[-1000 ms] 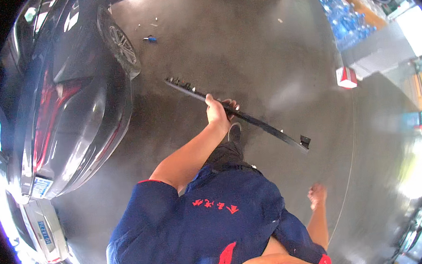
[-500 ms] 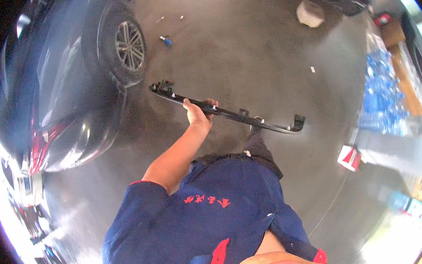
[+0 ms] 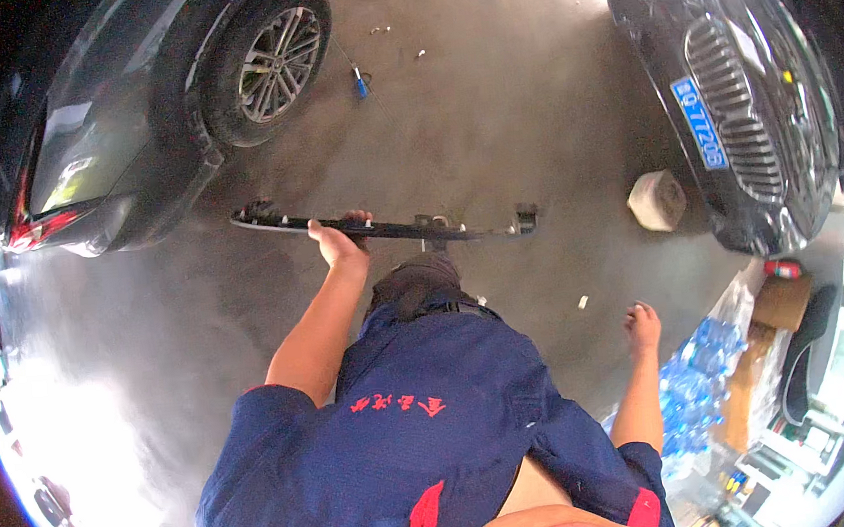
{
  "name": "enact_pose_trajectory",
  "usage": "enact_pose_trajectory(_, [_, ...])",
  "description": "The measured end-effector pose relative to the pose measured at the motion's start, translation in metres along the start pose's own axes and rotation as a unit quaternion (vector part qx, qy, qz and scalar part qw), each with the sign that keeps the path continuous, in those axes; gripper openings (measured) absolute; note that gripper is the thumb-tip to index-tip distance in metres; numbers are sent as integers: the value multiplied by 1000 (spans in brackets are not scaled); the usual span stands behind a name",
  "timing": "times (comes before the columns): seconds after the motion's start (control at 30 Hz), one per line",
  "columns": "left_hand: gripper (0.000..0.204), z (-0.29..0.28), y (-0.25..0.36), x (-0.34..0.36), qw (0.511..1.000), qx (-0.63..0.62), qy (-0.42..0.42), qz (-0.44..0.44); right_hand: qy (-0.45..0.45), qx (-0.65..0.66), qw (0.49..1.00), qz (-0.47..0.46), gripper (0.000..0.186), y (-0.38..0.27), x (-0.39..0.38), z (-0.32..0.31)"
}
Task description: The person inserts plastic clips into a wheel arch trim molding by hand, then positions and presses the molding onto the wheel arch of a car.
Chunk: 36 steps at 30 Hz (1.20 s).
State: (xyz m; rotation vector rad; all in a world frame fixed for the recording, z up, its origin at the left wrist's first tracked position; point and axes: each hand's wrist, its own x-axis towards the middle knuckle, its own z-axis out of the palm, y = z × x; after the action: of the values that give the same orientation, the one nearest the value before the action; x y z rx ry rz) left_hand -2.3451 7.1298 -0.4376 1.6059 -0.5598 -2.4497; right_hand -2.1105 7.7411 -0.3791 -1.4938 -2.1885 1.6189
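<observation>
Near the middle, my left hand is closed around a long black plastic car trim strip, with the thumb on the near side and fingertips showing over the far side. The strip lies crosswise in front of me, nearly level, with a bracket-like tab at its right end and small white clips along it. Its left end reaches toward the rear of a dark car. Out to my right, my right hand hangs away from the body, fingers curled in, and nothing shows in it. Below the strip, part of my leg is visible.
At the right stands another black car, with a whitish block-shaped object by its front. Wrapped blue water bottles, a cardboard box and a red extinguisher-like cylinder line the right side. A blue-handled tool lies on the floor near the wheel.
My view has turned to the right, bringing the second car more fully into sight. My right hand has come into view. The strip stays in my left hand and now lies more level.
</observation>
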Motion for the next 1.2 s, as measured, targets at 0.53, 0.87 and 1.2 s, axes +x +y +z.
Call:
enact_pose_trajectory(0.53, [47, 151, 5, 68, 904, -330, 135, 235, -386, -457, 799, -62, 23, -383, 372, 339])
enact_pose_trajectory(0.87, [62, 199, -1, 93, 853, -350, 279, 270, -485, -446, 744, -113, 24, -609, 442, 626])
enact_pose_trajectory(1.2, [59, 162, -18, 118, 884, -190, 383, 189, -504, -572, 603, -235, 30, -483, 533, 824])
